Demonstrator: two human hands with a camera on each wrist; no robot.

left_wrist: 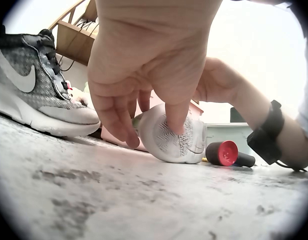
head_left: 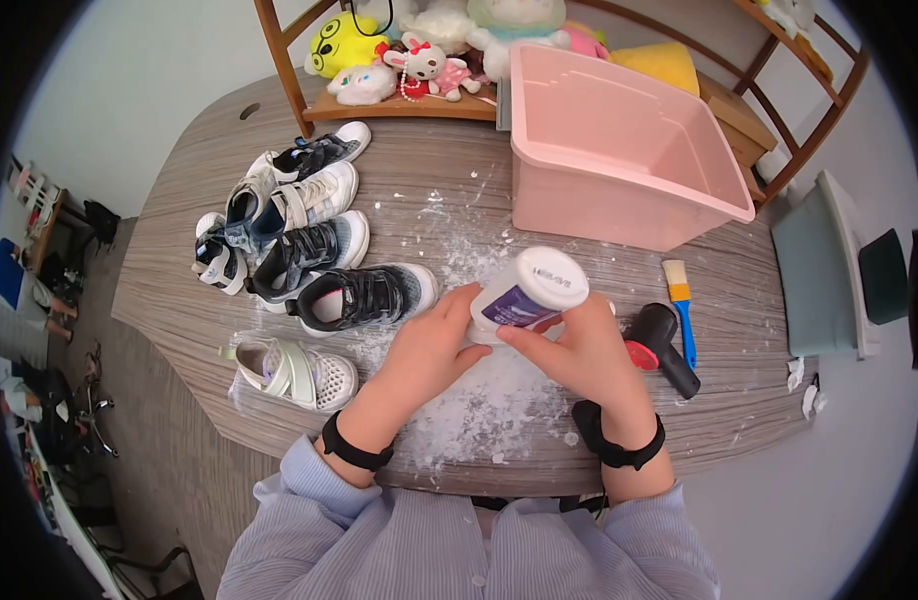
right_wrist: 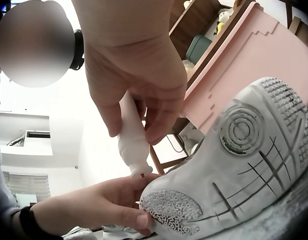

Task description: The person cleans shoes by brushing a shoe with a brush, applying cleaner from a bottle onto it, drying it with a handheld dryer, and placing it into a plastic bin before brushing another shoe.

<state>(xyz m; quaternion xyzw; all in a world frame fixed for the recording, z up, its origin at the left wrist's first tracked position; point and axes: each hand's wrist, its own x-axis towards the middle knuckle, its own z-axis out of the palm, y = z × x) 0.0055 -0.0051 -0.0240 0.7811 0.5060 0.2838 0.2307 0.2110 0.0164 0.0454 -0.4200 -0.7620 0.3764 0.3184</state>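
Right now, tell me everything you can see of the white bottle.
The white bottle looks like smooth plastic, with a purple label carrying pale print on its side. A rounded, flat end, with dark print too small to read, faces up; the other end looks narrower. It is held tilted above the table by the fingers of the right hand. The left hand is close to the narrow end; I can't tell whether they touch.

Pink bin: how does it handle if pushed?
The pink bin looks thin-walled, so probably light for its size. The lipped rim should keep it fairly stiff. Wide and low, it likely slides before tipping.
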